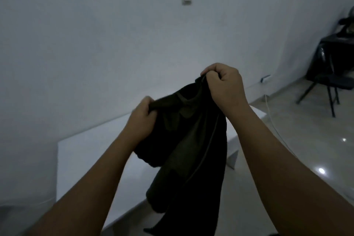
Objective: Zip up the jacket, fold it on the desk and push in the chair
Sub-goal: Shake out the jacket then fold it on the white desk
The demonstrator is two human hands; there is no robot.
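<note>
A dark jacket [191, 149] hangs in the air in front of me, above the white desk [92, 159]. My left hand [141, 119] grips the jacket's upper edge on the left. Higher up and to the right, my right hand [224, 86] is closed on the collar area. The jacket's lower part drops down past the desk's front edge. In this dim light I cannot make out whether the zip is closed. A black chair [329, 71] stands far off at the right, by the wall.
The white desk stands against a plain wall. A glossy tiled floor [287, 140] spreads to the right, with a white cable [275, 128] running across it. Dark things lie on the chair at the right edge.
</note>
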